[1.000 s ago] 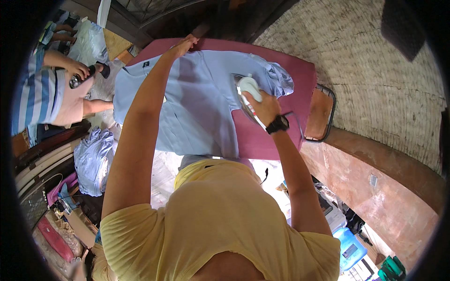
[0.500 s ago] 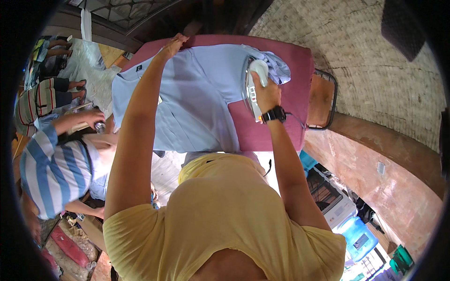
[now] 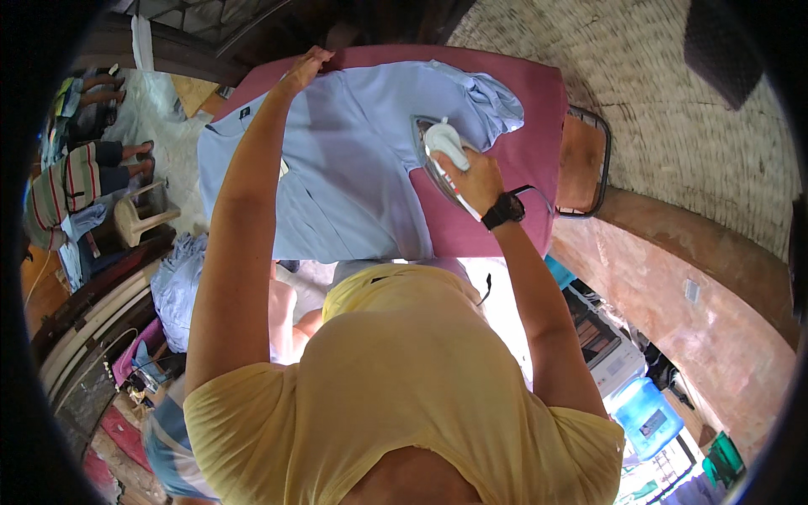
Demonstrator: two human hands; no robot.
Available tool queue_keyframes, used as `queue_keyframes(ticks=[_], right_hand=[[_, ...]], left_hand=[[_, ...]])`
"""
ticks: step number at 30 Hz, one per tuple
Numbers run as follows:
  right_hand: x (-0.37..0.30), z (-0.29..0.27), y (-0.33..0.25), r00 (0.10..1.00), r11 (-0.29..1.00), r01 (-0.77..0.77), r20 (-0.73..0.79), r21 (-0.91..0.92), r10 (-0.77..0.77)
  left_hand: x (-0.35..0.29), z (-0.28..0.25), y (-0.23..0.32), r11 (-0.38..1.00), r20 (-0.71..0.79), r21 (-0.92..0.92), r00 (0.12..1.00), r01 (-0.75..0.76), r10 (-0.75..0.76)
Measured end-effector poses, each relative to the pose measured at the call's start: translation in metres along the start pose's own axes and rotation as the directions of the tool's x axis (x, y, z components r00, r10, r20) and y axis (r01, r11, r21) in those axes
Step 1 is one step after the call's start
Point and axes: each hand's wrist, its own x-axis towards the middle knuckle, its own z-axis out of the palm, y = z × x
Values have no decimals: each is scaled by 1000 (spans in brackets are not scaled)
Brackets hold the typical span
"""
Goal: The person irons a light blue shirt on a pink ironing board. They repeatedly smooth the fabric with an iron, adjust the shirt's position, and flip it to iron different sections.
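Head view, and from where I stand the right hand (image 3: 478, 178) has its fingers wrapped round the handle of a white iron (image 3: 448, 148), closed firmly on it. Just left of that hand, and on beyond it, a light-blue shirt (image 3: 341, 160) lies spread over a maroon-covered board (image 3: 488, 220). The iron sits at the inner corner where sleeve meets body, partly over the bare cover. The left hand (image 3: 308, 69), well off to the right hand's far left, rests at the far edge of the cloth, fingers loosely bent; I can't tell whether they pinch it.

To my eye, good work here means the left hand drawing the fabric taut while the iron glides tip first, flat and unhurried, around that seam. The sleeve end (image 3: 498, 105), bunched beyond the right hand, would want smoothing flat first, lest folds get pressed in. The cord (image 3: 537, 194), right of the wrist, is best kept off the cloth.
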Motion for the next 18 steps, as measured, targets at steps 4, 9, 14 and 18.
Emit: queue_keyframes(ticks=[4, 9, 14, 18], right_hand=[[17, 6, -25, 994, 994, 98, 41, -45, -97], [113, 40, -87, 992, 991, 78, 112, -111, -66], [108, 52, -99, 984, 985, 169, 68, -42, -166], [62, 29, -64, 994, 993, 88, 70, -81, -83]], left_hand=[[0, 1, -10, 999, -3, -16, 999, 51, -51], [-5, -2, 1, 997, 14, 10, 997, -75, 75], [13, -8, -43, 994, 58, -23, 992, -108, 109], [6, 6, -20, 976, -6, 113, 982, -185, 187]])
